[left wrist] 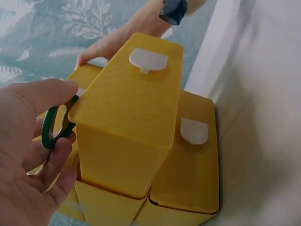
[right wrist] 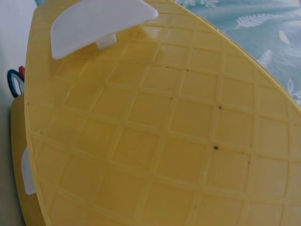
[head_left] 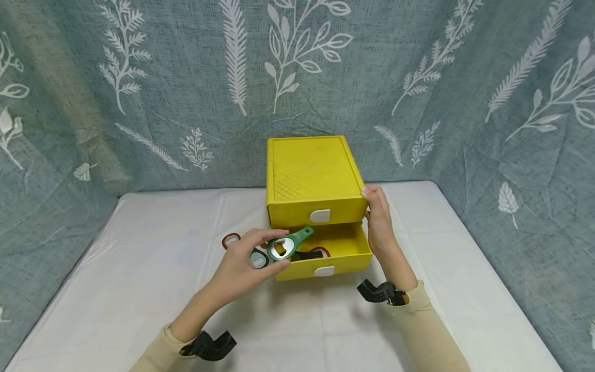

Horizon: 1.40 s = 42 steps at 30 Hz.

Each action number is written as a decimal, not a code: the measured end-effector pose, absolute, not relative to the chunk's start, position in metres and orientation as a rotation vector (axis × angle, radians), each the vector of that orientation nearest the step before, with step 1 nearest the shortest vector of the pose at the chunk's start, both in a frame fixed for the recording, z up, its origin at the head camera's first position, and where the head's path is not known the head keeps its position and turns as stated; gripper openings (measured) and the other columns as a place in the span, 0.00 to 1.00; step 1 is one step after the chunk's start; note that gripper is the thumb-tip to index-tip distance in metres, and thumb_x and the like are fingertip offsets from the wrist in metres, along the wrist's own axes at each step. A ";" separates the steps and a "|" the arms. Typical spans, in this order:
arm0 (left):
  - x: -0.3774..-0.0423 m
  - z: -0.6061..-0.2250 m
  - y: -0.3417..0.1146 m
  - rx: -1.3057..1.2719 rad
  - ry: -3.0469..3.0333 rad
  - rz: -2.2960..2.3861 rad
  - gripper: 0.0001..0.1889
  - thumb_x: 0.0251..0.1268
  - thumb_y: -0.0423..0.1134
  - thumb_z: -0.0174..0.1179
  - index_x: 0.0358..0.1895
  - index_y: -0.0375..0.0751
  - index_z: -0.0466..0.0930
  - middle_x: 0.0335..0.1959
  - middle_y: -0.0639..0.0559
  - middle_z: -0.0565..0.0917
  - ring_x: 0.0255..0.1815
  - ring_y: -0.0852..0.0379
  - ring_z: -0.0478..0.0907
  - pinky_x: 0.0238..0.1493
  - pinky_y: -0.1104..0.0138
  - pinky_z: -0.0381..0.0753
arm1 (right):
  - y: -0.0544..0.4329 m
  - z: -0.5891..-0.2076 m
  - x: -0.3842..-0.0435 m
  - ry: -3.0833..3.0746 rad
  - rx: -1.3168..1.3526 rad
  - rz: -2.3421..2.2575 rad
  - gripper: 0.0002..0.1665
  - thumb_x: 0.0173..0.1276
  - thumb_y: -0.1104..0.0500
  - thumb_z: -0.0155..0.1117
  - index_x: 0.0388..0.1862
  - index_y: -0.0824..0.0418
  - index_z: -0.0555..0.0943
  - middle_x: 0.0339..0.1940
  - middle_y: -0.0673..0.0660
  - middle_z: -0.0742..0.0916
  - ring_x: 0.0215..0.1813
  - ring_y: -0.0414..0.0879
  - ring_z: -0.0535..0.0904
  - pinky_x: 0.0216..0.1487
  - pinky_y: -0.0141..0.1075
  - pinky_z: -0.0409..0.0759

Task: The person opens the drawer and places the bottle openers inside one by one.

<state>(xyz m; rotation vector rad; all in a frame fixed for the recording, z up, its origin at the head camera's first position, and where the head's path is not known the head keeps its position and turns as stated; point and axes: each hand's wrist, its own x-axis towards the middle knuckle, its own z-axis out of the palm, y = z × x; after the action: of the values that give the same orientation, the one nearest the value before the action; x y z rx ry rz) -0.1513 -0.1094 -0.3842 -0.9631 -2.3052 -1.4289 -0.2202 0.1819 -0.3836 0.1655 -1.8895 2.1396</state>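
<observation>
Head view — left hand pinches green opener

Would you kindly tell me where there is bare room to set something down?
Bare white cloth lies left of the red-rimmed piece and right of the right hand. The open drawer's left half, by the left hand, is crowded.
</observation>
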 end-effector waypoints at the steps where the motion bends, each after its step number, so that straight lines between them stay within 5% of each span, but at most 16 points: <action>1: -0.152 -0.384 -0.109 -0.971 -2.309 -1.412 0.26 0.56 0.39 0.74 0.60 0.49 0.79 0.54 0.60 0.80 0.49 0.58 0.76 0.42 0.64 0.79 | 0.182 -0.384 -0.220 -1.888 0.166 2.141 0.15 0.71 0.47 0.50 0.44 0.58 0.70 0.46 0.55 0.75 0.48 0.49 0.69 0.50 0.45 0.62; 19: -0.158 -0.381 -0.100 -1.053 -2.345 -1.355 0.31 0.58 0.39 0.73 0.67 0.49 0.75 0.58 0.57 0.75 0.57 0.56 0.69 0.55 0.54 0.73 | 0.181 -0.383 -0.221 -1.872 0.160 2.149 0.15 0.70 0.47 0.51 0.44 0.58 0.70 0.46 0.55 0.74 0.47 0.49 0.69 0.49 0.44 0.63; 24: -0.156 -0.379 -0.098 -1.050 -2.258 -1.367 0.27 0.56 0.36 0.74 0.62 0.46 0.78 0.60 0.55 0.78 0.58 0.54 0.71 0.57 0.56 0.72 | 0.180 -0.382 -0.221 -1.867 0.157 2.151 0.15 0.70 0.48 0.51 0.44 0.58 0.70 0.46 0.55 0.74 0.46 0.48 0.70 0.48 0.43 0.63; 29: -0.143 -0.374 -0.090 -0.979 -2.040 -1.412 0.16 0.58 0.29 0.70 0.49 0.44 0.84 0.46 0.52 0.85 0.38 0.57 0.78 0.39 0.66 0.77 | 0.179 -0.381 -0.221 -1.880 0.159 2.137 0.14 0.70 0.48 0.50 0.43 0.58 0.70 0.45 0.55 0.74 0.46 0.49 0.69 0.48 0.43 0.63; 34: -0.129 -0.371 -0.081 -0.796 -2.001 -1.515 0.07 0.63 0.28 0.66 0.38 0.45 0.86 0.25 0.58 0.83 0.19 0.62 0.72 0.18 0.73 0.70 | 0.179 -0.379 -0.221 -1.882 0.168 2.126 0.14 0.70 0.48 0.51 0.43 0.57 0.70 0.45 0.55 0.74 0.47 0.49 0.69 0.49 0.44 0.62; 42: -0.115 -0.384 -0.069 -0.831 -2.077 -1.676 0.05 0.66 0.27 0.63 0.40 0.40 0.85 0.25 0.54 0.85 0.11 0.64 0.72 0.12 0.73 0.70 | 0.179 -0.381 -0.222 -1.891 0.169 2.136 0.15 0.71 0.48 0.50 0.44 0.58 0.70 0.45 0.56 0.74 0.47 0.49 0.69 0.50 0.44 0.63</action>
<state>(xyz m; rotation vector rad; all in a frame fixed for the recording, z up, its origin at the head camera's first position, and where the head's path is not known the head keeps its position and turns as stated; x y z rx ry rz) -0.1146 -0.0691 -0.3838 -0.8311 -2.0770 -1.6763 -0.2220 0.1790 -0.3810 0.1695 -1.8914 2.1357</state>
